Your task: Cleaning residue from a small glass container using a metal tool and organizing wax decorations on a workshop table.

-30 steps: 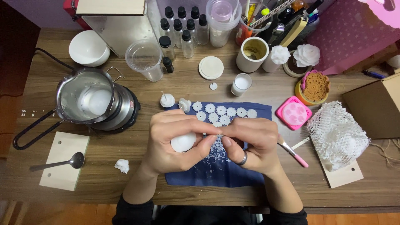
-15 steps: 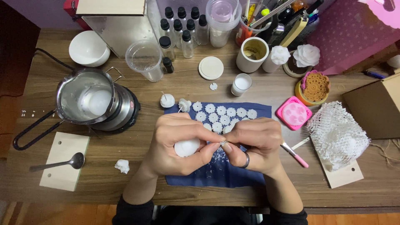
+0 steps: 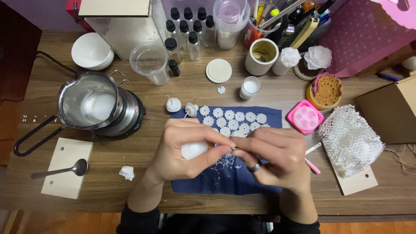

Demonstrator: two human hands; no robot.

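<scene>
Currently the left hand (image 3: 182, 151) is curled around a white wax piece (image 3: 193, 149), gripping it over the blue cloth (image 3: 225, 177). Keep that grip steady. The right hand (image 3: 273, 158) is closed, pinching a small tool at the piece's edge; the tool is mostly hidden. Trim with light strokes so shavings (image 3: 219, 162) fall on the cloth.

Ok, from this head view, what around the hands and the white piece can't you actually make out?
Head view only:
- Tool in the right hand: only a small metallic bit shows; fingers hide the rest.
- White rounded piece in the left hand: mostly wrapped by fingers, shape unclear.
- Blue cloth: middle covered by both hands.
- White flakes: too small to identify.
</scene>
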